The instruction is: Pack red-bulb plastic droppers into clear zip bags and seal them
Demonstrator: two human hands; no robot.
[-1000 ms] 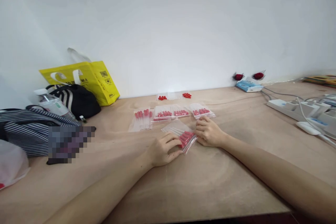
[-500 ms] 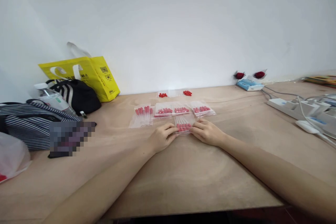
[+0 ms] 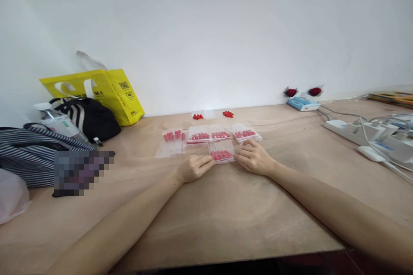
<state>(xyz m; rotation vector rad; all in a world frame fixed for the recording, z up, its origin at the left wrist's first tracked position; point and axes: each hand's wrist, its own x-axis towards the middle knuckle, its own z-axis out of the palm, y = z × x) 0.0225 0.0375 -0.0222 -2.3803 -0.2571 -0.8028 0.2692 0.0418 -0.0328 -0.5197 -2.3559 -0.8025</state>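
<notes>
Flat on the table lies a clear zip bag [image 3: 222, 148] holding several thin droppers with red bulbs, its red ends toward me. At its near left corner, my left hand [image 3: 196, 168] has thumb and fingers pinched together on the edge. My right hand [image 3: 254, 157] is at the near right corner, fingers curled and closed on or against the bag's edge; its grip is partly hidden. Just beyond are more bags of red-bulbed droppers: a middle stack [image 3: 199, 135], another bag [image 3: 220, 132] beside it, and a right stack [image 3: 245, 132]. To the left, loose droppers [image 3: 174, 139] rest on a clear bag.
Farther back lie two small clusters of red bulbs, a left one [image 3: 198, 117] and a right one [image 3: 228, 114]. A yellow bag [image 3: 125, 103], black bag [image 3: 97, 118], bottle [image 3: 66, 124] and striped bag [image 3: 29, 152] stand left. A power strip [image 3: 355, 131] with cables and a tissue pack [image 3: 303, 103] are right.
My left hand has shifted slightly left and down, its fingers now lower at the bag's corner. The right hand stays by the bag's right edge. The whole view has moved slightly.
</notes>
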